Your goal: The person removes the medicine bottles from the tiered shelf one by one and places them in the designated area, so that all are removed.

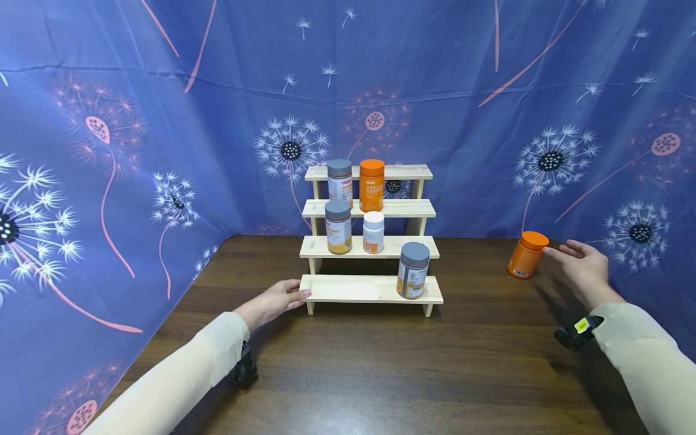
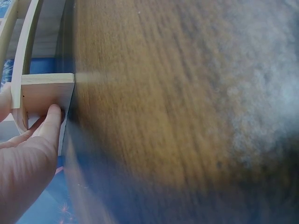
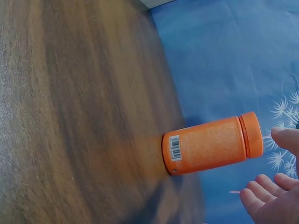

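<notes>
My left hand [image 1: 276,299] grips the left end of the lowest plank of a stepped pale-wood shelf [image 1: 348,289]. In the left wrist view the thumb lies on one face of the plank, and the fingers [image 2: 52,126] reach behind it against the support leg [image 2: 44,91]. Far to the right, an orange bottle [image 1: 525,258] with an orange lid stands upright on the table. Beside it is my right hand [image 1: 584,269], thumb extended and fingers loosely bent, holding nothing. The right wrist view has the thumb tip near the lid of this orange bottle [image 3: 210,145], a small gap between them.
On the shelf's steps stand a grey-lidded bottle [image 1: 340,181], another orange bottle [image 1: 372,187], a second grey-lidded bottle [image 1: 339,229], a small white-capped bottle [image 1: 373,232] and a lower grey-lidded bottle [image 1: 413,272]. A blue dandelion-print cloth [image 1: 462,139] hangs behind the brown table [image 1: 380,368].
</notes>
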`<state>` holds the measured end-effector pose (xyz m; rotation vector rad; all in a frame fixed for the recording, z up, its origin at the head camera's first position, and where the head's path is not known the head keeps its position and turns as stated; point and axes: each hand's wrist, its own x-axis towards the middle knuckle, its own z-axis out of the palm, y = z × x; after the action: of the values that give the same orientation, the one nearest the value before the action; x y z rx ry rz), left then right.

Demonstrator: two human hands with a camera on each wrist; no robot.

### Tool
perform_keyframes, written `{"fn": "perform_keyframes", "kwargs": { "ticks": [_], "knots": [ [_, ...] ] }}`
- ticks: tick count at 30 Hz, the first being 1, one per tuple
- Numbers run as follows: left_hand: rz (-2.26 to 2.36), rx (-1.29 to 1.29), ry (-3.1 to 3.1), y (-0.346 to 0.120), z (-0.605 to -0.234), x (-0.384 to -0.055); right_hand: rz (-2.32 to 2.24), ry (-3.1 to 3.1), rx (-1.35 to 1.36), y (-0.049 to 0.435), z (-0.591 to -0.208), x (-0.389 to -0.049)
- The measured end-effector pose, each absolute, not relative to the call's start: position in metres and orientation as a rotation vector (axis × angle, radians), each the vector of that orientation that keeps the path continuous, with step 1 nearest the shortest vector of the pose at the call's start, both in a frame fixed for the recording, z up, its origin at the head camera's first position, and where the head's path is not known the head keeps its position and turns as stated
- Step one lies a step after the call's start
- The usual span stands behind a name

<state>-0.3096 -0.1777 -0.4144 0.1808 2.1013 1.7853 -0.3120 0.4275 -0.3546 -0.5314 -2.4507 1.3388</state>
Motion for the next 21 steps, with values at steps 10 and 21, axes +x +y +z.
{"fn": "perform_keyframes", "kwargs": {
  "ticks": [10,21],
  "knots": [
    [1.801,0.182,2.096,-0.178,-0.419,-0.311,1.272,-2.509,-0.471,0.425,-0.339,-0.307],
    [1.797,0.222,2.096,-0.178,-0.416,-0.313,1.317,-2.460,-0.359,0.414,-0.319,-0.303]
  ]
}}
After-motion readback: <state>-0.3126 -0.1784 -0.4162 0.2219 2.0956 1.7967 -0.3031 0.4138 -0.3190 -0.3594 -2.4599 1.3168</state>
